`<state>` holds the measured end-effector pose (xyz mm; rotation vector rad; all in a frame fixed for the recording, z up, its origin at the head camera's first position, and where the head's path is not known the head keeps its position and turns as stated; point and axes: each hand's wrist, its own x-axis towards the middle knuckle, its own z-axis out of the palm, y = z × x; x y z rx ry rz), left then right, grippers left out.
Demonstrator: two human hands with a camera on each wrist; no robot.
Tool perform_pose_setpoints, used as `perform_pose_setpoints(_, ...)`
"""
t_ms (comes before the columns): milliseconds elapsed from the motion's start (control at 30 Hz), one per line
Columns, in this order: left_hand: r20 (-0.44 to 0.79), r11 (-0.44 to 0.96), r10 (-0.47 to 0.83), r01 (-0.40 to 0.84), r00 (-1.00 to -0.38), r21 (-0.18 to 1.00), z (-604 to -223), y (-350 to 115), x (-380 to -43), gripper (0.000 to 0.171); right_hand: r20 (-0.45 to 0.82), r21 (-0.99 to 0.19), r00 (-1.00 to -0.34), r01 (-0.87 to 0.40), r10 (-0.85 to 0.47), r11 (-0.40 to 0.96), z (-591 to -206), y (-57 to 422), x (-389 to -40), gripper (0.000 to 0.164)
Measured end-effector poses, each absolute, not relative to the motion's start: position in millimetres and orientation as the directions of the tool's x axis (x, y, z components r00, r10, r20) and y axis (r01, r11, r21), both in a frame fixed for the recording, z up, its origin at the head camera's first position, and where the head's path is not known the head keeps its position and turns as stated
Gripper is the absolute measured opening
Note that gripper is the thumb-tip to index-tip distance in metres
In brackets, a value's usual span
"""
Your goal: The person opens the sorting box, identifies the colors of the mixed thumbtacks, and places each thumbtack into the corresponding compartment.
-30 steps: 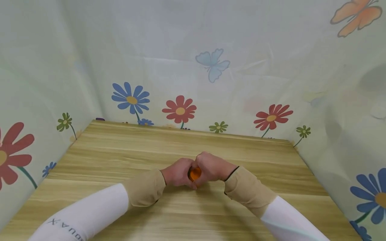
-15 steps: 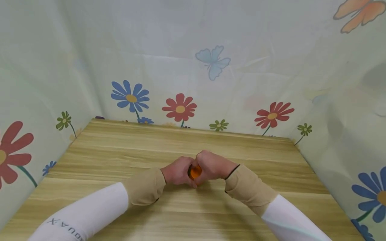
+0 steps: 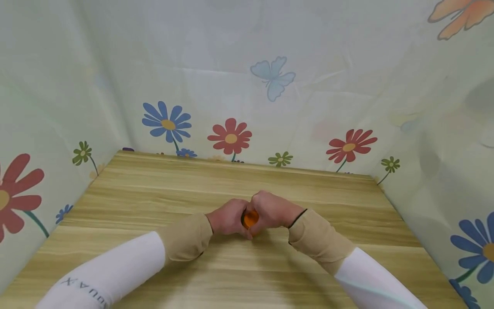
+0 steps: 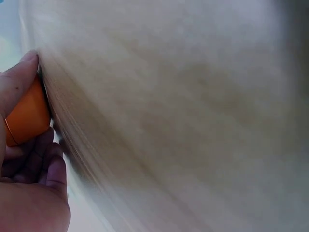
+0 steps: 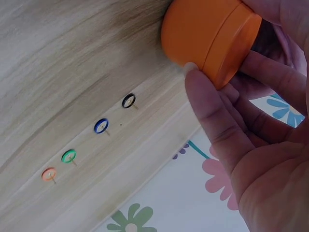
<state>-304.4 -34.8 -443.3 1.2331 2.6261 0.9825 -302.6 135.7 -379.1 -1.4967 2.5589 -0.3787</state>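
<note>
Both hands meet around a small round orange jar (image 3: 251, 219) over the middle of the wooden table. My left hand (image 3: 230, 217) grips it from the left; in the left wrist view its thumb lies along the jar's side (image 4: 29, 116) and the other fingers curl beneath. From the right, my right hand (image 3: 275, 209) grips the jar, and the right wrist view shows its thumb and fingers around the end beyond a thin seam (image 5: 198, 34). The jar's rounded end stands close against the tabletop. Much of it is hidden by the hands in the head view.
The wooden table (image 3: 162, 184) reaches back to a pale flower-print curtain (image 3: 200, 86) that also hangs along both sides. Several small coloured rings (image 5: 101, 125) with short thin lines show on the wood in the right wrist view. A dark purple thing (image 3: 128, 149) sits at the far left corner.
The head view has tilted slightly, so the table and curtain sit a little differently in it. Both hands keep their grip on the orange jar in nearly the same place.
</note>
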Motion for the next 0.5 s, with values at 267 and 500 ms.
perform_pose_setpoints(267, 0.173, 0.468, 0.73, 0.668, -0.661, 0.578, -450.8, -34.8, -312.3, 0.054, -0.013, -0.278, -0.5, -0.83, -0.866, 0.483, -378.1, 136.6, -301.5, 0.023)
perform_pose_setpoints(500, 0.217, 0.449, 0.728, 0.691, -0.651, 0.567, -452.4, -35.8, -311.3, 0.049, -0.019, -0.278, -0.509, -0.824, -0.86, 0.494, -376.9, 135.1, -300.4, 0.024)
